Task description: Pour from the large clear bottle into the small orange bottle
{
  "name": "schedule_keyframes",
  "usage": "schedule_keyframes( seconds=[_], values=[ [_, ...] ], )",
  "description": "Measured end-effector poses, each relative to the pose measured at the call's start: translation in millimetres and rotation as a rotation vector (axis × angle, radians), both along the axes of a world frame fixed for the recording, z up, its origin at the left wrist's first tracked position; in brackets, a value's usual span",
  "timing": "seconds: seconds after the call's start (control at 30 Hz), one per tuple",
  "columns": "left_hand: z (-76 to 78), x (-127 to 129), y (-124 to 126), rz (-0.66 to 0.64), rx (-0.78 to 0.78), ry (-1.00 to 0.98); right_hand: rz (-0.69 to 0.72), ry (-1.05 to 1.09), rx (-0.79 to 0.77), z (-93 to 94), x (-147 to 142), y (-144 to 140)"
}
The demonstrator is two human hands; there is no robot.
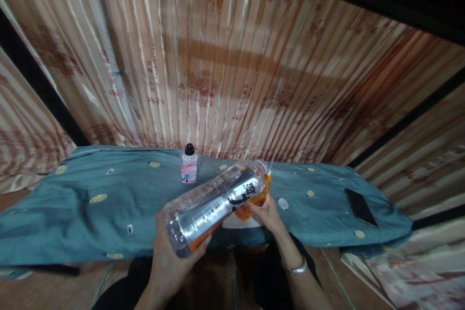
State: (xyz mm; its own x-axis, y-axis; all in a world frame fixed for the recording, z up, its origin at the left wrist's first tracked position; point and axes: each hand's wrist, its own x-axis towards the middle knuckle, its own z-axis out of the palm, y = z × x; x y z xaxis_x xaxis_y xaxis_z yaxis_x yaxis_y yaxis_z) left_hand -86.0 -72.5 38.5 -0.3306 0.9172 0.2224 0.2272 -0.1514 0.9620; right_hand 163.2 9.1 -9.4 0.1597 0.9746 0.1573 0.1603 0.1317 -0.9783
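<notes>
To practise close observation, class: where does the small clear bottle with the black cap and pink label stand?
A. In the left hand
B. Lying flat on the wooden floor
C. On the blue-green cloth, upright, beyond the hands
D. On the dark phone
C: the small clear bottle with the black cap and pink label stands upright on the blue-green cloth, apart from both hands.

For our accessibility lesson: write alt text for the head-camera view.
A left hand tilts a large clear bottle toward an orange container steadied by the right hand, above a blue cloth. A small black-capped bottle and a phone lie on it.
</notes>
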Motion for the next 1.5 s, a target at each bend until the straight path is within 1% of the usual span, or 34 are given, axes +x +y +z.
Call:
schedule_keyframes(
  seconds=[0.1,0.2,0.3,0.5,0.67,0.93,1.1,1.37,1.5],
  values=[
    [0.6,1.3,-0.8,-0.003,0.007,-0.008,0.022,0.025,-0.003,-4.8,1.3,1.8],
    [-4.3,-0.6,1.2,-0.015,0.021,0.01,0.026,0.035,-0.006,-7.4,1.8,2.8],
    [-7.6,-2.4,2.9,-0.005,0.036,0.018,0.019,0.023,-0.007,-5.9,1.3,2.2],
    [-7.4,-2.0,3.0,0.002,0.065,0.039,-0.025,-0.021,-0.019,-1.6,0.9,0.8],
    [-10.8,-3.2,3.6,0.011,0.069,0.054,-0.004,-0.008,-0.02,-1.3,1.0,0.7],
    [-6.7,-2.2,1.7,0.015,0.064,0.043,0.006,0.025,-0.014,-1.1,0.0,0.3],
    [-9.2,-4.3,4.5,0.004,0.082,0.049,0.033,0.018,-0.004,-0.5,0.0,0.1],
    [-6.5,-4.0,3.8,-0.009,0.075,0.05,0.02,0.022,-0.015,-3.6,1.1,1.0],
    [-4.5,-3.5,3.3,0.005,0.061,0.045,0.025,0.02,-0.014,-6.2,2.0,2.1]
  ],
)
